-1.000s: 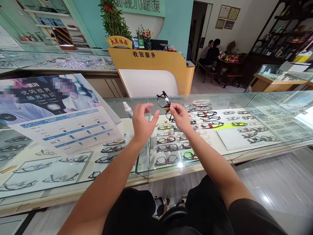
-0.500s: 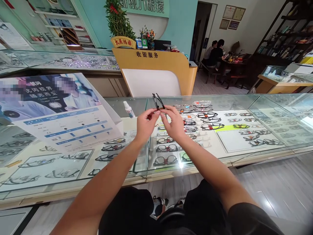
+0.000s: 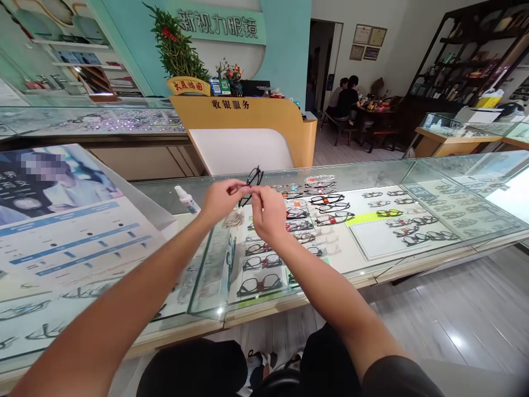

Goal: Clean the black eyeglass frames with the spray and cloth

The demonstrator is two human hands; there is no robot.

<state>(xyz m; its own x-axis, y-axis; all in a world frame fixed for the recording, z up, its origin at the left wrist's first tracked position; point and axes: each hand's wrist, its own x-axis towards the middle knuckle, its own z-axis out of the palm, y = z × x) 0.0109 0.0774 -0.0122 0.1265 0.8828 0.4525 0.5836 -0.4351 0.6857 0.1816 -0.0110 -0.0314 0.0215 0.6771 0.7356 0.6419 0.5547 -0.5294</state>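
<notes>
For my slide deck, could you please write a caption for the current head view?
Left hand and right hand hold dark-framed glasses above a glass display counter containing spectacles.

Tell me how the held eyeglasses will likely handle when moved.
The eyeglasses are probably light for their size, as their dark rims look slim. They seem stiff rather than floppy: the raised rim shows no sag. Squeezed hard between the left hand and right hand, such thin rims might bend.

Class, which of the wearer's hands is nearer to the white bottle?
Left. The left hand is just right of the white bottle, as seen in the picture; the right hand is farther right, beyond the left. Both hands hold the black-framed glasses.
</notes>
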